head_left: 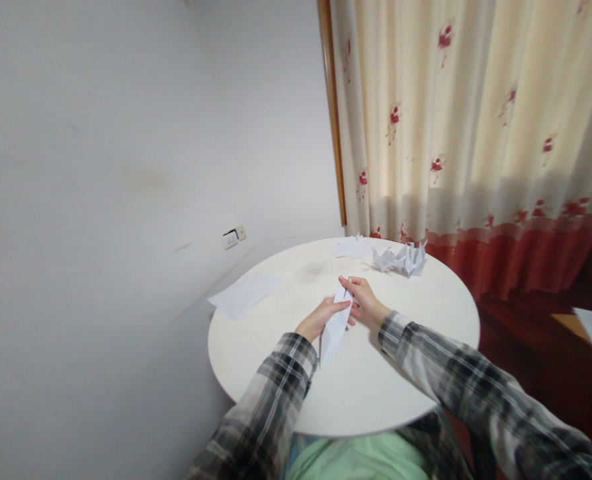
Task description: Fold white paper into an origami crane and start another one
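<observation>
The left hand point(320, 319) and right hand point(369, 303) pinch a folded white paper point(335, 331) above the middle of the round table point(376, 397). Origami figures point(407, 260) stand near its far right edge, a paper sheet point(246, 293) at its left.

I look remotely through one head-worn camera, forward and downward, near above a round white table point(376, 397), facing a smooth pale-grey wall point(126, 107) at left, a cream red-flowered cloth curtain point(461, 100) at right
</observation>
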A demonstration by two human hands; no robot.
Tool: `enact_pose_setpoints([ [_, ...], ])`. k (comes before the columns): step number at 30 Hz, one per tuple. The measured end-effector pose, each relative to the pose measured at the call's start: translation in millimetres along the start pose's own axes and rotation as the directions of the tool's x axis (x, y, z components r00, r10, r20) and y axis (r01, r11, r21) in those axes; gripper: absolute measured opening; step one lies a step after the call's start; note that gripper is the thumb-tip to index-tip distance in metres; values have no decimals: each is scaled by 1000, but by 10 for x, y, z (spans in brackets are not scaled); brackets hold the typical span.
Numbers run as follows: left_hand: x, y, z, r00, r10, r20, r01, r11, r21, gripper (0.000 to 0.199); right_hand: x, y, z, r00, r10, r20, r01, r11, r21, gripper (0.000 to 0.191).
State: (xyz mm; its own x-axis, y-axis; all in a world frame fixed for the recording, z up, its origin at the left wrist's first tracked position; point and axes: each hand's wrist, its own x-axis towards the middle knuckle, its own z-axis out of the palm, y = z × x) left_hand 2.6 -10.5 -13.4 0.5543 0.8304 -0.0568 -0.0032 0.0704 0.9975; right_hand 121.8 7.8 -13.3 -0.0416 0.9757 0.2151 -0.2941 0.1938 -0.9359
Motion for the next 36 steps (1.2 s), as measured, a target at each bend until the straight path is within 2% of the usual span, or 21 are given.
enact_pose_setpoints([
  [6, -7, 11, 11, 1000, -9, 7, 9, 1000, 13, 36, 20, 0, -13, 995, -65, -74, 58, 994, -92, 39],
  [14, -29, 18, 18, 1000, 4, 27, -4, 1000, 4, 38, 11, -34, -14, 990, -119, -78, 103, 978, -181, 41],
  [18, -35, 21, 31, 1000, 1, 25, -1, 1000, -13, 37, 44, -10, -38, 992, -97, -75, 86, 986, -140, 43],
  [20, -41, 33, 37, 1000, 1, 6, -1, 999, -41, 37, 74, 7, -61, 989, -137, -51, 132, 987, -94, 43],
  [25, -56, 71, 52, 998, 19, -59, -26, 994, -105, 37, 128, 28, -105, 984, -176, 24, 177, 983, -44, 25],
  [36, -27, 20, 24, 1000, 0, -3, 0, 997, -75, 36, 111, 35, -100, 960, -260, -99, 242, 956, -168, 24],
])
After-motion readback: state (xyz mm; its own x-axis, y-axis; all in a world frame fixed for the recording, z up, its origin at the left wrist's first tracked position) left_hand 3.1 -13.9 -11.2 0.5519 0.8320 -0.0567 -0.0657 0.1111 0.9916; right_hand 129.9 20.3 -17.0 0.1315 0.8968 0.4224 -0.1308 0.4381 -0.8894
